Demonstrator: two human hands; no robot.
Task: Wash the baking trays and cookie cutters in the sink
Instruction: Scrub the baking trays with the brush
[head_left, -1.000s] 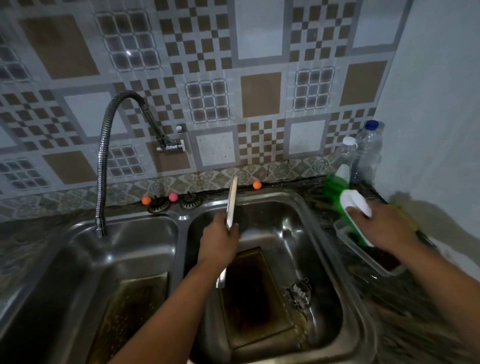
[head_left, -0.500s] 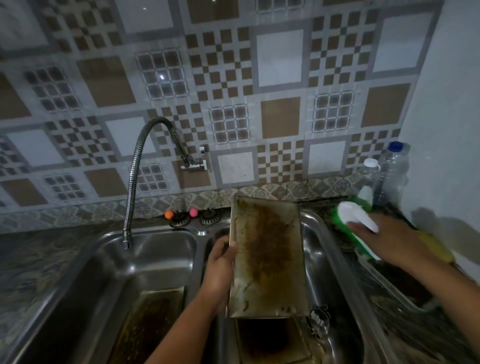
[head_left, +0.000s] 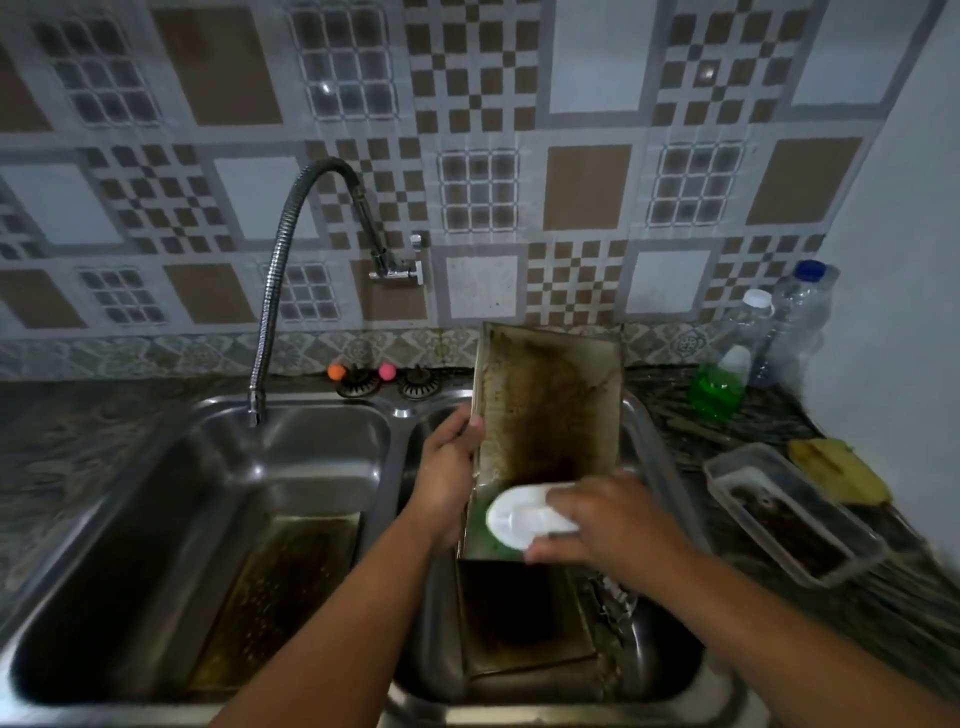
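i have the baking tray (head_left: 548, 410) propped upright over the right sink basin (head_left: 670, 660), my left hand (head_left: 447, 478) gripping its left edge so the stained face turns toward me; my right hand (head_left: 608, 519) curls round the white-backed scrubber (head_left: 519, 514), pressing it on the tray's lower end; a second tray (head_left: 524, 618) lies below, probably waiting its turn.

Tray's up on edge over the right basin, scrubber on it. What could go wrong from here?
1. The left hand grips the greasy baking tray by one long edge only; pressure from the scrubber in the right hand could twist it loose.
2. If it slips, it would likely drop onto the second tray and the cookie cutter below.
3. The faucet hangs over the left basin, so rinsing here looks awkward.
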